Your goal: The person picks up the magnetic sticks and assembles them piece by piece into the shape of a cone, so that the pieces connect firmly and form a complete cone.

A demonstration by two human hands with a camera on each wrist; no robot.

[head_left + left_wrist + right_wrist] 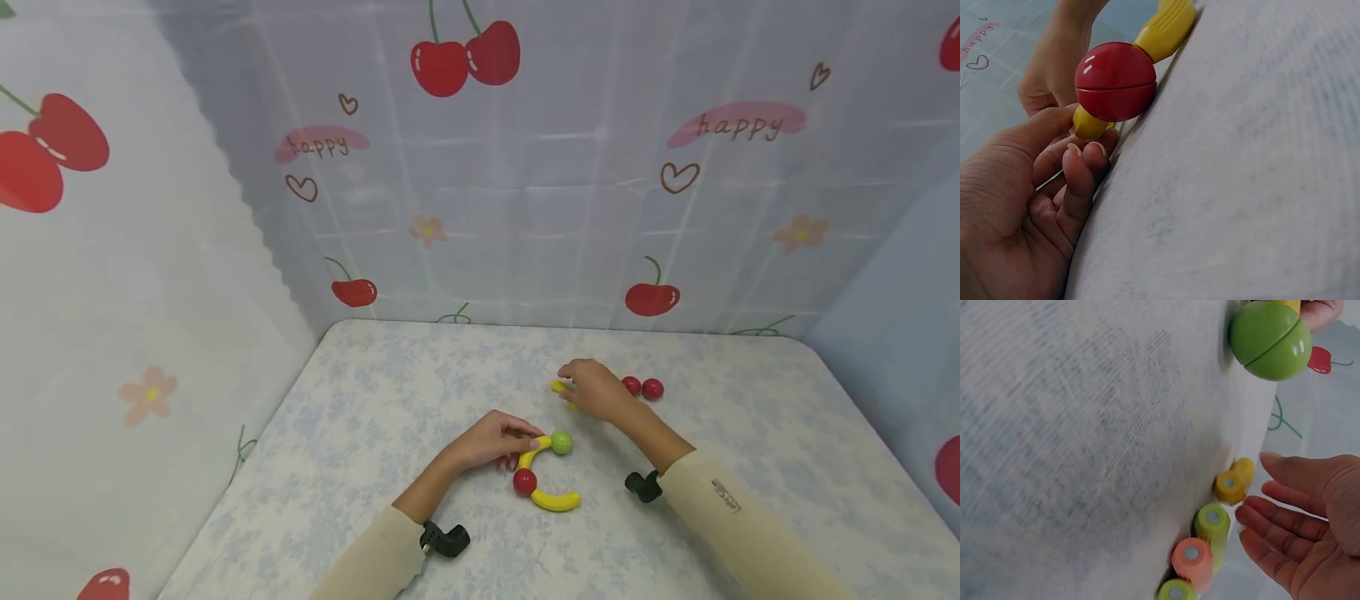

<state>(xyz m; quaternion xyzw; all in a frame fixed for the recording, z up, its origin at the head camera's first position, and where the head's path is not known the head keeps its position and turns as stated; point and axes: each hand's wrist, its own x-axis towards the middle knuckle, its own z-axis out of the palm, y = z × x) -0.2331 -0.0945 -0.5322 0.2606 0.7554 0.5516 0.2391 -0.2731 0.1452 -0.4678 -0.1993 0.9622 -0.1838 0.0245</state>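
My left hand [491, 439] pinches a curved yellow piece [527, 459] between thumb and fingers. A green ball [562, 442] joins one end of that piece, and a shiny red ball [525, 482] with a groove joins the other. From the red ball a second curved yellow piece [557, 501] extends, making an open C shape on the table. Farther back, my right hand [596, 390] reaches over a loose yellow piece [1230, 487] with a grey disc in its end. In the right wrist view its thumb and fingers are spread apart, close beside that piece, gripping nothing.
Two red balls [653, 389] lie right of my right hand. The right wrist view also shows green [1213, 532] and pink [1192, 561] pieces with grey discs in a row. A cherry-print curtain [525, 183] hangs behind the pale patterned table [390, 375].
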